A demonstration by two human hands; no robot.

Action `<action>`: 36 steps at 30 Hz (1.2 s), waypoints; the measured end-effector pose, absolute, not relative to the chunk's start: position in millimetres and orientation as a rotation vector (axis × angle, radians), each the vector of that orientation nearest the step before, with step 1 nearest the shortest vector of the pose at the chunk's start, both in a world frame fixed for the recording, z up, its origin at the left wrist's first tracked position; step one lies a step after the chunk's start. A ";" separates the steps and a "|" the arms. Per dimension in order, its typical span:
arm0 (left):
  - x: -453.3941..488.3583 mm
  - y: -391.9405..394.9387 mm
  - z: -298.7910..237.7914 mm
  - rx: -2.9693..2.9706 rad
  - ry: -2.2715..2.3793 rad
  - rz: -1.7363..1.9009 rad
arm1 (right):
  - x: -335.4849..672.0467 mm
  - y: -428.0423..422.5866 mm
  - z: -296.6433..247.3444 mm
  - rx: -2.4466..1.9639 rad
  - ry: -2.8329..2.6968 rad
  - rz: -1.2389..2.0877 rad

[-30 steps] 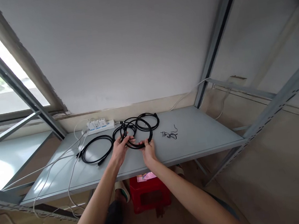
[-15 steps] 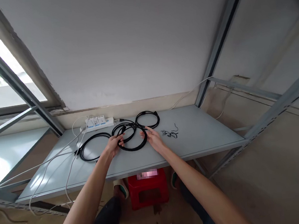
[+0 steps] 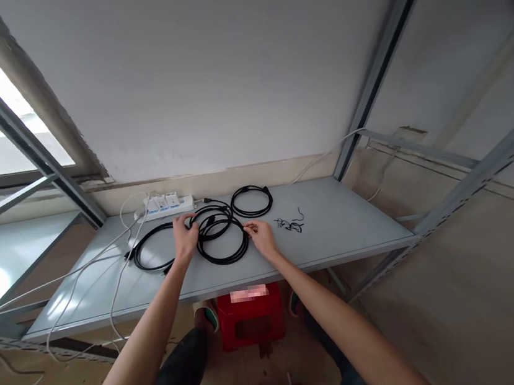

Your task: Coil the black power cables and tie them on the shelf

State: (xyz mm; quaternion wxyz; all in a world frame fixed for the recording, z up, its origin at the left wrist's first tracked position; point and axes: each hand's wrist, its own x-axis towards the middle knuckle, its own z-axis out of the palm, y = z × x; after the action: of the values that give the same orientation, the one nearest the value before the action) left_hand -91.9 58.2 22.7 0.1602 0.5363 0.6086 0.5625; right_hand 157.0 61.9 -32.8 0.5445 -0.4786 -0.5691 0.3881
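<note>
The front black cable coil [image 3: 225, 262] lies on the grey shelf, overlapping another black cable coil [image 3: 214, 208] behind it. My right hand [image 3: 261, 237] is at the front coil's right edge, its fingertips pinched together on the cable. My left hand [image 3: 184, 236] is over the left edge of the rear coil, thumb and fingers curved and apart; whether it touches that cable I cannot tell. Beyond it on the left lies a wider black cable loop [image 3: 142, 266], partly hidden by this hand. A further black cable coil [image 3: 253, 214] rests by itself toward the wall.
Several short black ties [image 3: 295, 225] lie in a tangle to the right on the grey shelf [image 3: 349, 218]. A white power strip [image 3: 183, 205] with plugs sits by the wall, white cords trailing left. Metal uprights [image 3: 359, 105] frame the shelf; a red stool [image 3: 253, 330] stands below.
The front coil has been lowered flat onto the shelf. My left hand has let go of it and moved left and away toward the rear coil; my right hand stays at its right edge.
</note>
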 end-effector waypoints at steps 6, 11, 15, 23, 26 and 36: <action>-32.9 20.6 5.8 2.027 1.479 1.300 | 157.2 61.6 -33.5 -1.151 -1.413 0.867; 0.8 -2.3 -7.9 2.455 1.401 0.989 | 158.7 57.3 -29.9 -1.144 -1.580 0.715; 0.3 -6.0 -6.2 2.683 1.316 0.842 | 159.1 54.5 -29.0 -1.127 -1.721 0.560; 0.5 -2.5 -1.5 2.688 1.147 0.946 | 153.1 53.9 -34.7 -1.165 -1.901 0.411; 2.1 -2.7 2.2 2.709 1.156 0.943 | 150.4 50.5 -31.8 -1.192 -2.013 0.396; 10.3 10.1 2.3 2.581 1.281 0.964 | 146.9 33.2 -14.9 -1.455 -2.179 0.260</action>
State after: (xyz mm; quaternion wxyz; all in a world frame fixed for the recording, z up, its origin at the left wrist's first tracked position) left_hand 10.3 10.1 2.3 0.0514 0.8484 0.4209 0.3169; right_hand 146.9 33.2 -14.9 0.2515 -0.5349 -0.8010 0.0954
